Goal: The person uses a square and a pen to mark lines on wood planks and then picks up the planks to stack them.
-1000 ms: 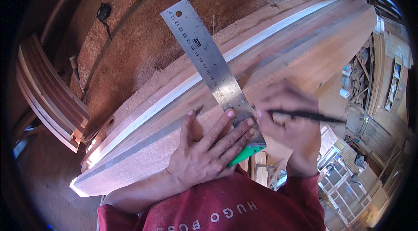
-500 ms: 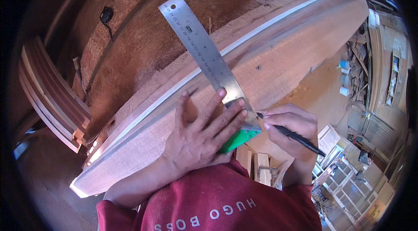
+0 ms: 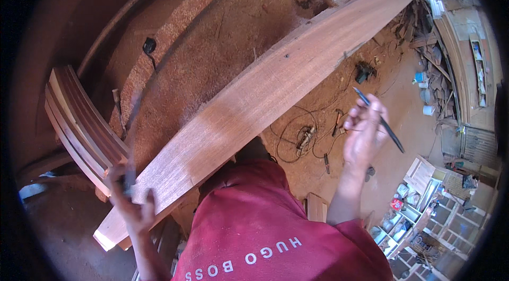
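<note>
A long, reddish-brown wooden board (image 3: 254, 103) lies diagonally in front of me, running from the lower left to the upper right. Near its lower-left end my left hand (image 3: 132, 209) is raised, smeared by motion. Its fingers close around the metal try square (image 3: 133, 143), which shows almost edge-on as a blurred thin strip pointing away from me. To the right of the board, apart from it, my right hand (image 3: 363, 135) grips a dark pencil (image 3: 392, 135) between thumb and fingers, with the tip pointing up and left.
Curved wooden pieces (image 3: 79, 127) are stacked at the left. Beyond the board lies a sawdust-covered curved beam (image 3: 193, 8). On the dusty floor are a dark power tool (image 3: 365, 72), a looped cable (image 3: 286, 160) and a hammer (image 3: 337, 122). Buckets (image 3: 428, 110) stand at right.
My left hand has lifted the try square off the board and swung it to the left. My right hand has drawn the pencil away from the board, rightward and farther out. The view has shifted.
</note>
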`<state>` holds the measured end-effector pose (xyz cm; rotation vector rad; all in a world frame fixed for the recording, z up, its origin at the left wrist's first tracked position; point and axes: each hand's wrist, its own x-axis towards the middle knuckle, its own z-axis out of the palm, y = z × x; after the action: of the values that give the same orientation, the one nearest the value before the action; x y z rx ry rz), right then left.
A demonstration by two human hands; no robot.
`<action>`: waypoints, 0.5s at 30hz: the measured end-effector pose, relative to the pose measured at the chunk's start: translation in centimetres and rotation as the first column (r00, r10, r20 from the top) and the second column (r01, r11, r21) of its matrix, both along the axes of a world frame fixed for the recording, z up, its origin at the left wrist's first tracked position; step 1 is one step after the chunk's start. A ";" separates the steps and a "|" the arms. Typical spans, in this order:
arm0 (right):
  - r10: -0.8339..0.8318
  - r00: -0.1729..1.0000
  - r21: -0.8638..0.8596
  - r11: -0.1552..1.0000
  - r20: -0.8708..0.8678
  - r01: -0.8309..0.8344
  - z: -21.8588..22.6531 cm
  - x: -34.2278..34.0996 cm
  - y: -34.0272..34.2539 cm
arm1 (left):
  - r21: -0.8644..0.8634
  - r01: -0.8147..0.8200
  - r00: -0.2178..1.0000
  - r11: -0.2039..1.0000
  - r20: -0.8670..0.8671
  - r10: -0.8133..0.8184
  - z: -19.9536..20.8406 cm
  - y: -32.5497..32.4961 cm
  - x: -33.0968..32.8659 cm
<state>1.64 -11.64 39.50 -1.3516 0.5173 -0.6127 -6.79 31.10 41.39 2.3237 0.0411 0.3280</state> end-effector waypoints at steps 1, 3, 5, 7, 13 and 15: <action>0.014 1.000 0.017 1.000 -0.015 -0.013 0.0 0.1 1.6 | -0.091 -0.202 0.976 0.975 0.062 0.208 -0.9 3.0 -2.2; 0.222 0.975 -0.055 0.974 -0.002 -0.222 -1.3 -0.5 4.2 | -0.417 -0.500 0.813 0.759 0.074 0.577 -1.2 7.8 -6.1; 0.363 0.931 -0.077 0.929 0.015 -0.361 -1.6 -1.1 8.4 | -0.409 -0.615 0.682 0.674 0.154 0.715 -1.6 10.0 -10.6; 0.621 0.782 -0.043 0.784 0.058 -0.619 -2.4 -2.4 12.1 | -0.518 -0.595 0.616 0.614 0.196 0.763 -4.0 12.6 -17.3; 0.851 0.520 -0.315 0.477 -0.067 -0.821 -4.2 -7.0 17.8 | -0.854 -0.507 0.432 0.114 -0.137 0.891 -7.8 11.6 -26.4; 0.845 0.529 -0.428 0.450 -0.080 -0.784 -4.7 -6.7 17.5 | -0.793 -0.596 0.369 0.126 -0.131 0.920 -10.2 12.5 -30.7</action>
<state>-5.09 5.87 34.80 -1.7409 -0.4693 0.0275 -37.51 43.61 31.17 1.0970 1.0837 1.1054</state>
